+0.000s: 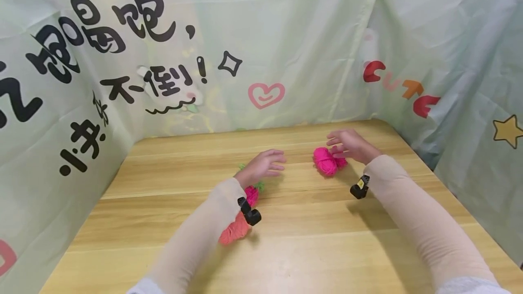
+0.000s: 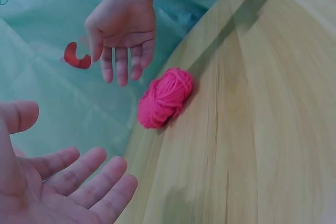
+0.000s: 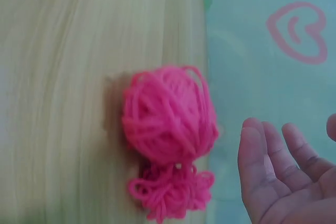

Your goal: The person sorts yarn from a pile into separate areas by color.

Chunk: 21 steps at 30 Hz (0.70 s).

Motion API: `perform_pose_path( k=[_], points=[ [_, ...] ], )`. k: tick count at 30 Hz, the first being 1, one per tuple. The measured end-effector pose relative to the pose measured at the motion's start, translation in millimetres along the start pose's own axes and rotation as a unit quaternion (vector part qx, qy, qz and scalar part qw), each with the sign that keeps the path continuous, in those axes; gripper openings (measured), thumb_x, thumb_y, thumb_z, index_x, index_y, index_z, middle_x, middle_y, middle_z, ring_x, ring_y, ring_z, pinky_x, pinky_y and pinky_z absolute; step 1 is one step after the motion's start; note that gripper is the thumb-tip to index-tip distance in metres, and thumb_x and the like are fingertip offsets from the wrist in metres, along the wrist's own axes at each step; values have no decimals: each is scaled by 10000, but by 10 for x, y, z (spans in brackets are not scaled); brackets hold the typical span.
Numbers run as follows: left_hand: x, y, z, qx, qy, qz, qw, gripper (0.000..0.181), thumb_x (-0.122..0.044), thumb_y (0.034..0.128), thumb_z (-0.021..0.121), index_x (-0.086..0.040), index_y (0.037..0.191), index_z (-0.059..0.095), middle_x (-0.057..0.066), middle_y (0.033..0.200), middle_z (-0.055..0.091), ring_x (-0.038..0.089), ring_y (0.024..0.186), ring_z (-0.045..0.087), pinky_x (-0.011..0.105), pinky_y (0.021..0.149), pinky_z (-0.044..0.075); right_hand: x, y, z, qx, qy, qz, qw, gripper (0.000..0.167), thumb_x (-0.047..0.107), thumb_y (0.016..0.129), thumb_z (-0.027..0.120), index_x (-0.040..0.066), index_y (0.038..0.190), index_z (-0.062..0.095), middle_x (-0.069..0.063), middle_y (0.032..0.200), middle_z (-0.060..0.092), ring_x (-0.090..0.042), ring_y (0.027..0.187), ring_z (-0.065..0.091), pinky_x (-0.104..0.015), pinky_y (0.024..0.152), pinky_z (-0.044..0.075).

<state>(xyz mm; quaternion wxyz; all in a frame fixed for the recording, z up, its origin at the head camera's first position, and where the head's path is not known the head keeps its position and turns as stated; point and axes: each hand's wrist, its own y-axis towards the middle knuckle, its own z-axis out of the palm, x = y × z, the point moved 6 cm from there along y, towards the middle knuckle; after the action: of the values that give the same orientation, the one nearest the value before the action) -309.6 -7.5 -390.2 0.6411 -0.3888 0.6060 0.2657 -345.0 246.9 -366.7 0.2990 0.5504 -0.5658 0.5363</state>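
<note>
A bright pink ball of yarn (image 1: 325, 161) lies on the table toward the back right; the right wrist view shows a smaller looped pink bundle (image 3: 173, 191) against it. My right hand (image 1: 352, 145) hovers just beside and above this yarn, fingers loosely bent and holding nothing. To the left, my left hand (image 1: 263, 167) is held over the table with its fingers spread and the palm bare in the left wrist view. Partly hidden under the left forearm are a coral yarn ball (image 1: 234, 231), a pink yarn piece (image 1: 252, 196) and some green yarn (image 1: 259, 187).
The wooden table (image 1: 302, 248) is bordered at the back and sides by a pale printed cloth (image 1: 286, 35) with lettering and a pink heart. Small black devices sit on both wrists, one on the left wrist (image 1: 249, 212) and one on the right (image 1: 360, 188).
</note>
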Motion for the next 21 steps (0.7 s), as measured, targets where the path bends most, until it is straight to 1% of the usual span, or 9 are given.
perform_pose_path(
  k=[5,8,11,14,18,21],
  points=[
    [30,-150,-125,-2,55,39,10000,500,-254,1056,392,6,1476,312,253,1430,423,423,1282,435,460,1048,390,10,0,151,128,244,25,9996,458,235,1042,348,-94,1360,340,-309,1352,417,-254,975,614,-389,896,513],
    [59,-229,-196,-8,126,48,9999,499,-253,1065,365,19,1478,299,280,1429,408,428,1273,443,467,1050,385,-2,5,260,244,352,39,9991,438,222,1038,339,-92,1343,347,-303,1310,449,-264,965,612,-389,878,518],
    [86,-311,-254,-13,243,50,9997,495,-254,1068,355,24,1475,302,295,1420,403,436,1264,448,461,1039,399,-28,10,377,314,456,97,9984,408,211,1031,358,-78,1319,371,-236,1211,518,-255,938,622,-395,863,524],
    [106,-396,-300,10,326,55,9995,496,-256,1067,355,36,1465,309,309,1408,406,449,1259,446,451,1022,420,-49,4,501,415,510,161,9977,389,205,1028,374,-71,1303,387,-170,1143,542,-232,890,624,-422,868,520],
    [124,-506,-356,61,429,63,9990,502,-259,1067,352,51,1458,305,327,1399,402,439,1241,469,443,1005,438,-54,-16,674,608,577,192,9963,385,217,1034,373,-68,1290,407,-164,1156,542,-193,840,624,-436,869,520],
    [117,-599,-395,95,524,40,9986,505,-263,1064,354,49,1458,304,327,1401,397,418,1225,493,452,1007,434,-46,-44,813,775,746,185,9940,392,223,1033,380,-71,1289,415,-189,1183,536,-184,829,636,-404,835,535]
  ],
)
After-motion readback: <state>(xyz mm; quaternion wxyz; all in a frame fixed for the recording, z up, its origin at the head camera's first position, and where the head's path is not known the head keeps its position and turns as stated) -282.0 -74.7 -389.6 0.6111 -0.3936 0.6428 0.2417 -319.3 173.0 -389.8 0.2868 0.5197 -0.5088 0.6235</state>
